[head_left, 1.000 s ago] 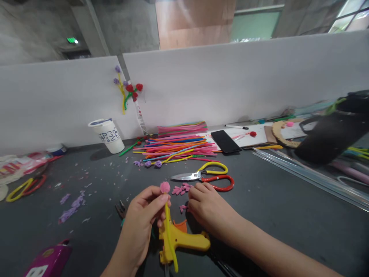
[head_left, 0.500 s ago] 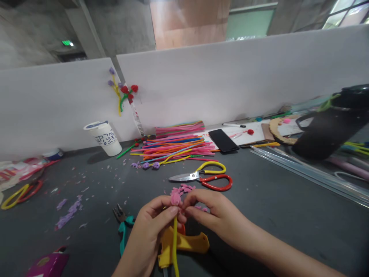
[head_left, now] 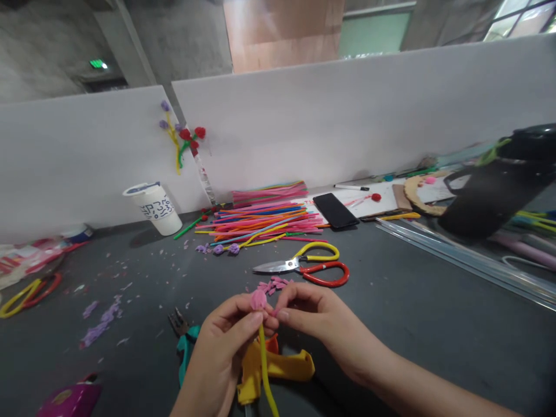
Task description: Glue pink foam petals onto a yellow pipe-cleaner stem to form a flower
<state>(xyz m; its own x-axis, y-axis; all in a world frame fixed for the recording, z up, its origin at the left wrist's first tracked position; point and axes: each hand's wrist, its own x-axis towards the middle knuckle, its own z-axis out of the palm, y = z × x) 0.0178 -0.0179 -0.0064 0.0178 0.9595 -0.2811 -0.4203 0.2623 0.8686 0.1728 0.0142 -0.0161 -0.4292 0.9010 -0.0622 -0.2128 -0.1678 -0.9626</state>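
Observation:
A pink fuzzy flower head (head_left: 258, 299) on a yellow pipe-cleaner stem (head_left: 264, 368) is pinched between the thumb and fingers of my left hand (head_left: 228, 339). Close on its right, my right hand (head_left: 319, 315) is closed with thumb and forefinger around a small pink piece, mostly covered by the fingertips. Cut pink pieces (head_left: 273, 285) lie just beyond the flower head. Under the hands rests a yellow glue gun (head_left: 286, 366), partly hidden by my left hand. Scissors (head_left: 299, 265) with one yellow and one red handle lie farther off.
Teal-handled pliers (head_left: 186, 341) lie left of my left hand. Behind the scissors are a pile of coloured pipe cleaners (head_left: 260, 223) and a black phone (head_left: 335, 211). A white cup (head_left: 158, 209) stands at back left, a dark jug (head_left: 495, 191) at right, a purple object (head_left: 72, 399) at front left.
The flower head has turned a little and shifted slightly left in my left hand. The stem's lower end has swung right. My right fingertips now show a pink piece between them.

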